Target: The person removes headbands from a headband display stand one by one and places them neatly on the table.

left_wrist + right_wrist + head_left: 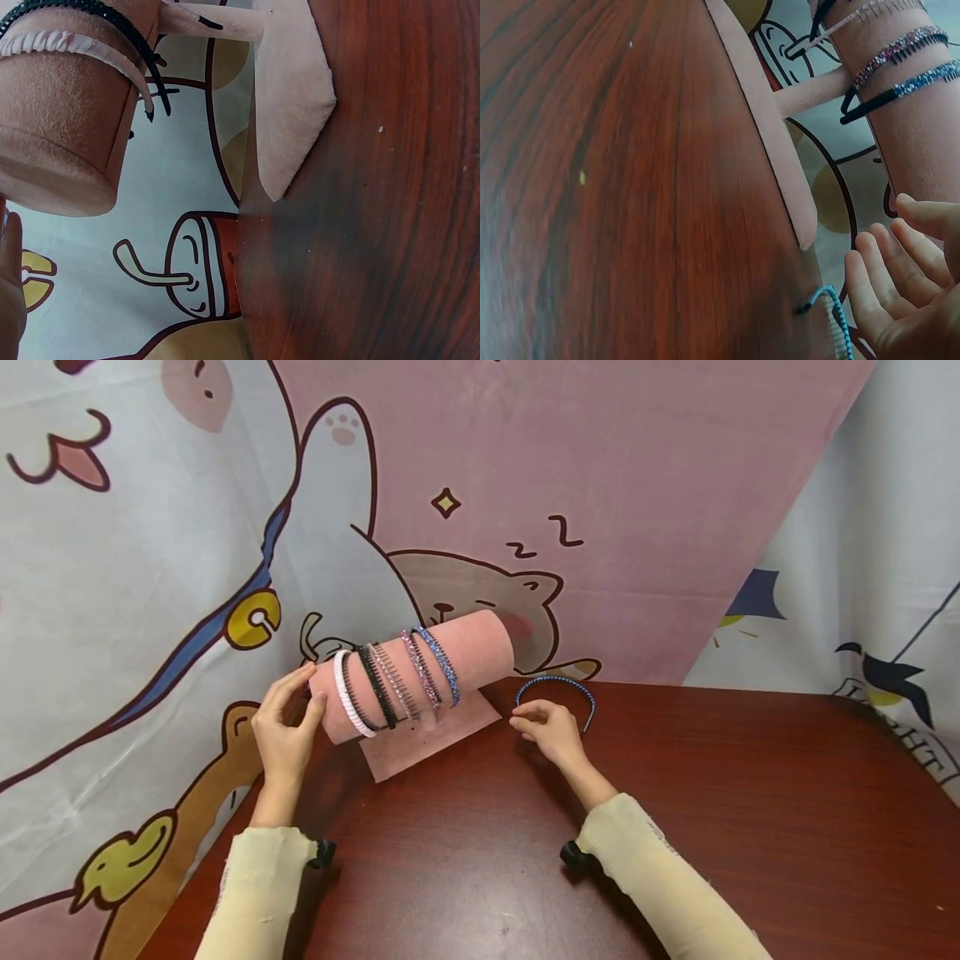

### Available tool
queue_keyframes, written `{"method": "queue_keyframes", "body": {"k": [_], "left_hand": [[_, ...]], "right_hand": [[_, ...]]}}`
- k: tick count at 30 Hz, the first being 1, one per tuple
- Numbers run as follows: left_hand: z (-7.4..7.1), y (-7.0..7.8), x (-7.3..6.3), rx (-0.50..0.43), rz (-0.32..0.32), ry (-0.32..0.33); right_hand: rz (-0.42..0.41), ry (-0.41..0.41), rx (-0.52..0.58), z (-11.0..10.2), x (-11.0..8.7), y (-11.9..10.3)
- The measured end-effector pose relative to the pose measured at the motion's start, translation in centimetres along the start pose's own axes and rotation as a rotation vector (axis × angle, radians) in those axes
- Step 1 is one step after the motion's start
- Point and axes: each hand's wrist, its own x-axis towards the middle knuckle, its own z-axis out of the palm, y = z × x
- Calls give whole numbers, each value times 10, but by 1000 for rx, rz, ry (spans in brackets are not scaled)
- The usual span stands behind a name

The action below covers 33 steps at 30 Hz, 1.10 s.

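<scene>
My left hand (pixel 287 718) holds the near-left end of a pink plush headband stand (pixel 480 652), its thumb and fingers at the end's edge. Several toothed headbands sit round the roll: a white one (pixel 345 693), a black one (pixel 375 685), pink glittery ones and a blue glittery one (pixel 438 664). To the right, a thin blue headband (pixel 557 678) lies on the table against the backdrop. In front of it, my right hand (pixel 551 731) has its fingers loosely bent. The right wrist view shows nothing between those fingers, with the blue headband (pixel 840 319) just beside them.
The stand's flat pink base (pixel 427 747) rests on a dark red wood table (pixel 465 860). A cartoon-printed cloth (pixel 600 460) hangs close behind and along the left side. A post (pixel 814 91) joins the roll to the base.
</scene>
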Motion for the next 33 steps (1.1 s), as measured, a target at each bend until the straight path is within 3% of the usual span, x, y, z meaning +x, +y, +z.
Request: {"method": "queue_keyframes", "body": {"k": [20, 27, 33], "left_hand": [[9, -4, 1, -7, -6, 14], [5, -32, -2, 10, -36, 1], [-2, -36, -2, 10, -12, 2]], "right_hand": [[-134, 18, -39, 29, 5, -21], [-178, 48, 43, 44, 0, -26], [-181, 65, 147, 60, -1, -35]]}}
